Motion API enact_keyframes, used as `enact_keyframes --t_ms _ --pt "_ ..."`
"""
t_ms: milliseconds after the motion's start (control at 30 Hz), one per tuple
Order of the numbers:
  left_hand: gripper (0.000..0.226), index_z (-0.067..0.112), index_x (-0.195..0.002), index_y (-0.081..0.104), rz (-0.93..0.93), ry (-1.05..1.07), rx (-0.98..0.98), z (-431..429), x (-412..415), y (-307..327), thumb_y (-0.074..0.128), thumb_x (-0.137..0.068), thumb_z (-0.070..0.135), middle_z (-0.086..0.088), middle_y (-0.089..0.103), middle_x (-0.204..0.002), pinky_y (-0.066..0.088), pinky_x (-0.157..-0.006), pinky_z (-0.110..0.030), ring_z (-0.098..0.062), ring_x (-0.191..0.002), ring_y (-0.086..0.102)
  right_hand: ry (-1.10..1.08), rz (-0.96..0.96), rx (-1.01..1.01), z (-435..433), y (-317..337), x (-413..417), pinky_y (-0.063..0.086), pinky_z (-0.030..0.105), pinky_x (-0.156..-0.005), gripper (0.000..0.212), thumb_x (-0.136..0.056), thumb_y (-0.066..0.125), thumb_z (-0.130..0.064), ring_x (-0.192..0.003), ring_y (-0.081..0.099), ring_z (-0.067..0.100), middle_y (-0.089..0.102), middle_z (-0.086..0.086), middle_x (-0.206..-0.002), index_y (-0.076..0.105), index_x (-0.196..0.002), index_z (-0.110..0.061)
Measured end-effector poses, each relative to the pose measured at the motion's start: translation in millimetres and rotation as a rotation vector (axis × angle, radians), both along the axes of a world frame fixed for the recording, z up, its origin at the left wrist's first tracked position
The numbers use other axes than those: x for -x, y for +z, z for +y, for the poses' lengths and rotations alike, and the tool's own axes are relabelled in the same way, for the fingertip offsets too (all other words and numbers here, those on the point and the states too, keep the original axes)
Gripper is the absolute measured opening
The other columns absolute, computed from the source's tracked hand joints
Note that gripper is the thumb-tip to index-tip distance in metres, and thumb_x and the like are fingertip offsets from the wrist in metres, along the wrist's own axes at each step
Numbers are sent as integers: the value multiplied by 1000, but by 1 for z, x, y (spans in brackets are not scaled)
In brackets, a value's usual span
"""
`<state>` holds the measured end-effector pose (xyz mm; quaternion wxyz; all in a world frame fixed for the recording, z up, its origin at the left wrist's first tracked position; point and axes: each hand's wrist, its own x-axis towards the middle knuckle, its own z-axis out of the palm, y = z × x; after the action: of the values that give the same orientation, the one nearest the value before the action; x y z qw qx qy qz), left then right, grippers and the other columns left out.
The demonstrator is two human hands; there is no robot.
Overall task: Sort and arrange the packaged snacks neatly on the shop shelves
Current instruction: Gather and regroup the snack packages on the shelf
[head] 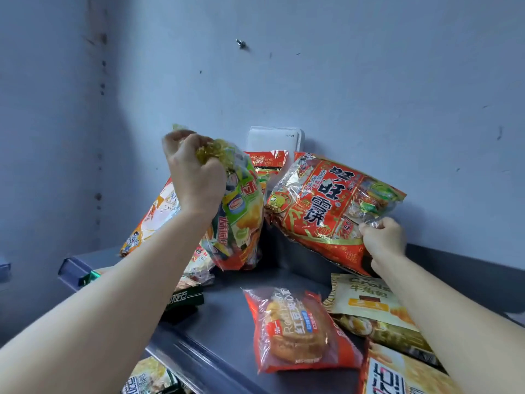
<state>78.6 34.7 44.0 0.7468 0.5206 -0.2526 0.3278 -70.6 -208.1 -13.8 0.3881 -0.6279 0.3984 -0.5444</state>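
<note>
At the far left, an orange-and-white snack bag [159, 214] leans against the blue-grey wall [341, 81] at the back of the grey shelf [224, 317]. The left arm, bare, rises in front of it from the lower left corner, stretched forward and up with the wrist bent. The left hand [196, 177] is a fist clamped round the gathered, yellow-tinselled neck of a clear assorted snack bag [241, 217]. That bag hangs tilted below the fist. Its lower end is at the shelf surface or just above it; whether it touches cannot be told. A dark green box [184, 301] lies on the shelf under the left forearm.

Behind the centre, a small red packet [268, 162] stands near a white wall plate [274, 139]. In front of them, a red-bean bread packet [295, 328] lies flat on the shelf between the two arms.

To the right, a large red rice-cracker bag [321, 206] is held up tilted, with its top edge against the wall. The right arm comes in from the lower right, also bare. The right hand [385, 240] pinches the bag's clear lower-right corner, fingers curled over the edge. A cream croissant bag [366, 297] lies beside this forearm, on top of other packets.
</note>
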Motion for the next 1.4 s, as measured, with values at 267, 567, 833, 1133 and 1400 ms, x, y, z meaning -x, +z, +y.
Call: enact_keyframes --t_ms 267,567,833,1133,1400 --pt "32 17 -76 56 -121 -123 -4 3 -2 11 41 -68 -10 -3 45 -106 35 -83 -5 -5 -91 47 58 287 -22 -2 -20 -10 40 31 -63 11 -84 65 -15 -85 55 27 63 14 -96 57 -88 -8" --pt "38 29 -68 64 -15 -471 -56 -6 3 6 43 -58 -1 9 49 -97 50 -93 -41 -24 -102 57 -101 105 364 46 3 3 42 35 -89 52 -83 64 -28 -114 47 20 49 4 -123 46 -129 -13" --pt "45 21 -74 62 -34 -573 -88 -21 22 13 38 -68 -16 2 45 -109 47 -99 -38 -24 -112 51 867 95 88 89 27 42 51 33 -84 54 -76 72 -47 -106 66 22 68 5 -117 60 -122 -22" --pt "59 28 -135 49 -139 -507 -136 -36 75 20 47 -88 -7 -7 14 -153 40 -82 -2 21 -83 52 509 105 230 96 25 117 56 45 -84 62 -58 86 -13 -95 69 22 70 3 -107 58 -111 -29" --pt "76 35 -149 24 -110 -872 -330 -66 170 -3 62 -85 53 -4 47 -141 47 -98 -34 -12 -120 54 163 -61 332 107 35 220 55 28 -77 34 -73 80 -27 -91 67 9 68 -10 -100 56 -95 -37"
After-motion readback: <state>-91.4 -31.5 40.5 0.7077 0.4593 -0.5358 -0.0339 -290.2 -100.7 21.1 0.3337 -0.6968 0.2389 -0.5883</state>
